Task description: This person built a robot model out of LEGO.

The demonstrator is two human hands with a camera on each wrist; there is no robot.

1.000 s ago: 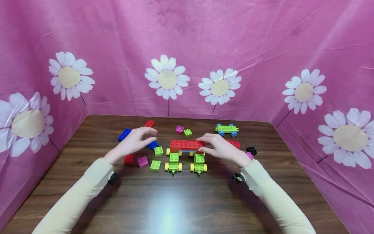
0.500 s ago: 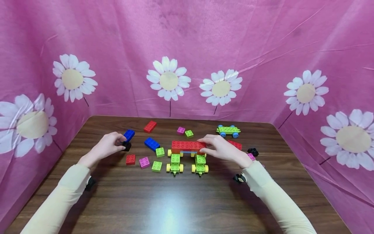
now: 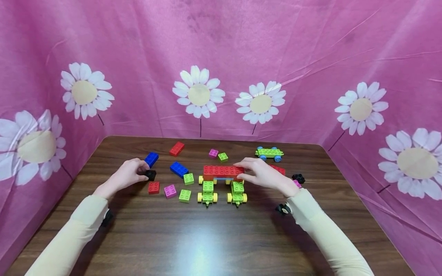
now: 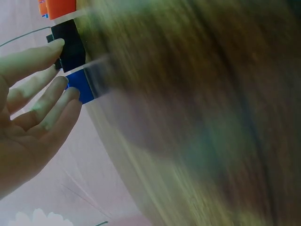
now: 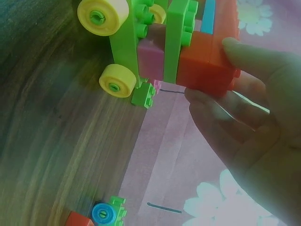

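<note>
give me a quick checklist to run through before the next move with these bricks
1. Left hand at the small black plastic brick: ok, thumb and fingers pinch it.
2. Black brick lifted off the brown wood-grain table: cannot tell.
3. Black brick apart from the rectangular blue plastic brick: cannot tell, they lie very close.
4. Right hand on the long red plastic beam: ok, at its right end.
5. Green plastic bases upright on yellow wheels: ok.
</note>
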